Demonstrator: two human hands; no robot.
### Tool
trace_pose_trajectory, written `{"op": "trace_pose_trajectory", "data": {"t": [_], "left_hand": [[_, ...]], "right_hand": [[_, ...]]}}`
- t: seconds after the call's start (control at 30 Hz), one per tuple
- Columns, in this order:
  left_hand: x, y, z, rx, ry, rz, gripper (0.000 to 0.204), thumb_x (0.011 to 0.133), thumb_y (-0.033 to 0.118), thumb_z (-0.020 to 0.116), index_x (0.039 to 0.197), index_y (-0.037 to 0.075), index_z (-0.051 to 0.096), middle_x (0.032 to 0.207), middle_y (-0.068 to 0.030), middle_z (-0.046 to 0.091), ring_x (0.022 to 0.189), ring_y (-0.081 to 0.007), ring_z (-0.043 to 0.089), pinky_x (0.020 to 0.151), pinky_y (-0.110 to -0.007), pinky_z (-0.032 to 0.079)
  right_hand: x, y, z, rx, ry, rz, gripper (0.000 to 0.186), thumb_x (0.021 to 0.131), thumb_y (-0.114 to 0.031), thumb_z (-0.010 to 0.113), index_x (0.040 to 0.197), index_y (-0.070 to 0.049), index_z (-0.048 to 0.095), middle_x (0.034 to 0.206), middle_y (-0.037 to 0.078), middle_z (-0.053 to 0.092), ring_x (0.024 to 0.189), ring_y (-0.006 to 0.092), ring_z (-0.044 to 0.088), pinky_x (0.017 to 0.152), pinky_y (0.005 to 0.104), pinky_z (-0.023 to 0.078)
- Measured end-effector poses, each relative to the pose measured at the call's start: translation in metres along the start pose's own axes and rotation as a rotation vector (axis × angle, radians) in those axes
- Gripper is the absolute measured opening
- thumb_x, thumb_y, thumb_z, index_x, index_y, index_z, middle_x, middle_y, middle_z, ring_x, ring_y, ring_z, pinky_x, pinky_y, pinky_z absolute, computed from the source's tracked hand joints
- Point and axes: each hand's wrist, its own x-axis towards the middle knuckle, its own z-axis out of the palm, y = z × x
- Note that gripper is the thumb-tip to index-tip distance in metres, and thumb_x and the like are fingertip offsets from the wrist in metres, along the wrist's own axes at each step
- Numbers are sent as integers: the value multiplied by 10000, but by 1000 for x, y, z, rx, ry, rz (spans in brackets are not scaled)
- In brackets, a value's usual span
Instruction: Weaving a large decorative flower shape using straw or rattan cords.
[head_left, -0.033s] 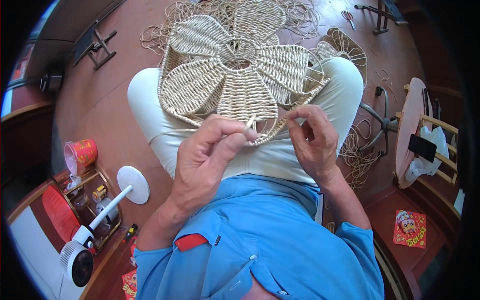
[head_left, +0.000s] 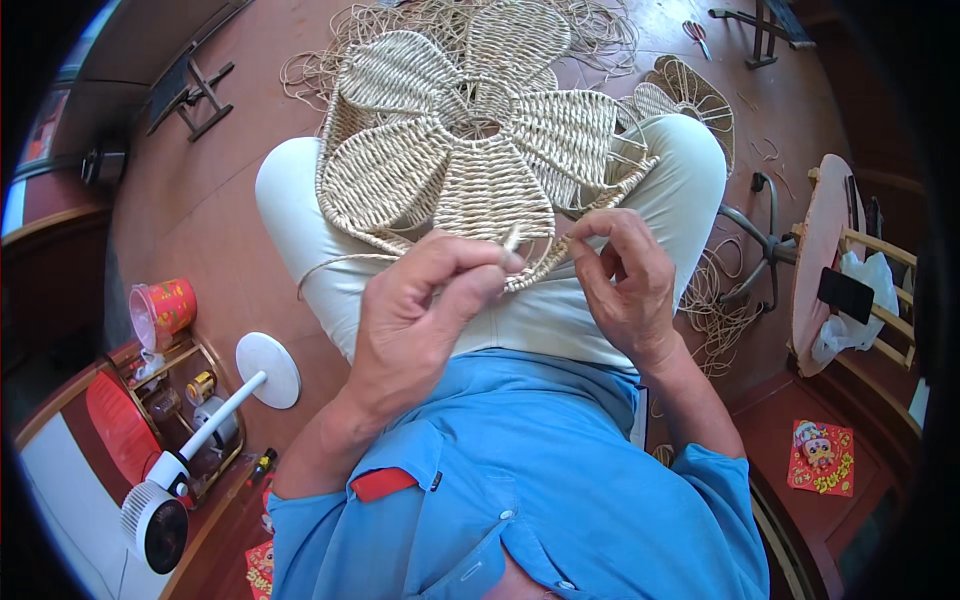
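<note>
Across my lap lies a flower-shaped woven basket (head_left: pixel 495 190) of pale twisted cord, its petals facing up and a cord-wrapped rim (head_left: pixel 548 264) curving along the near side. Between thumb and index finger, my left hand (head_left: pixel 425 305) pinches the short end of a cord (head_left: pixel 512 239), which points up just below the nearest petal. A strand of cord (head_left: pixel 340 261) trails out left from behind that hand over my thigh. My right hand (head_left: pixel 628 275) has its fingers curled and its fingertips closed at the wrapped rim; the exact grip is partly hidden.
Loose cord (head_left: pixel 385 22) is heaped beyond the basket, with more cord (head_left: pixel 722 315) by the chair base at right. Another woven piece (head_left: pixel 690 95) and scissors (head_left: pixel 696 38) lie on the floor. A white fan (head_left: pixel 160 525), a red bucket (head_left: pixel 163 306) and a phone (head_left: pixel 845 296) stand or lie around me.
My left hand has shifted slightly right and up with the cord end, which now stands steeper. My right hand has barely moved, and the basket stays in place.
</note>
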Motion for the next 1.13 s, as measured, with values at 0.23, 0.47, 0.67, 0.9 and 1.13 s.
{"op": "trace_pose_trajectory", "data": {"t": [0.23,0.47,0.67,0.9,1.13], "left_hand": [[21,-19,22,1093,-77,375,107,927,21,743,1014,48,689,898,-136,631,866,-344,668,770,-457,533],[24,-28,28,1075,-188,432,218,932,-29,681,1123,69,718,1006,-130,684,962,-350,652,883,-484,511],[27,-31,36,1041,-131,373,427,920,-52,670,1318,101,692,970,-78,712,903,-313,624,868,-458,452],[26,-38,33,929,-117,325,601,952,-62,653,1523,121,606,997,-52,734,882,-274,617,877,-422,436],[23,-36,23,725,-67,239,601,969,-21,690,1541,129,587,1054,-94,753,1051,-296,675,1090,-466,453]], "right_hand": [[13,-7,-15,-38,-265,111,169,942,-33,734,1080,-38,637,994,88,726,736,214,650,654,351,509],[28,-7,-22,-22,-441,180,451,958,-39,648,1396,-13,542,1018,207,758,1014,432,756,888,485,595],[32,4,-15,127,-523,235,741,970,-18,613,1671,-26,373,1089,209,768,916,307,736,861,419,570],[40,1,-6,98,-559,291,678,976,-11,601,1623,53,410,1000,210,729,924,284,729,862,411,573],[39,-17,0,-74,-522,378,809,983,-96,665,1707,-82,304,924,155,703,857,308,698,848,412,565]]}}
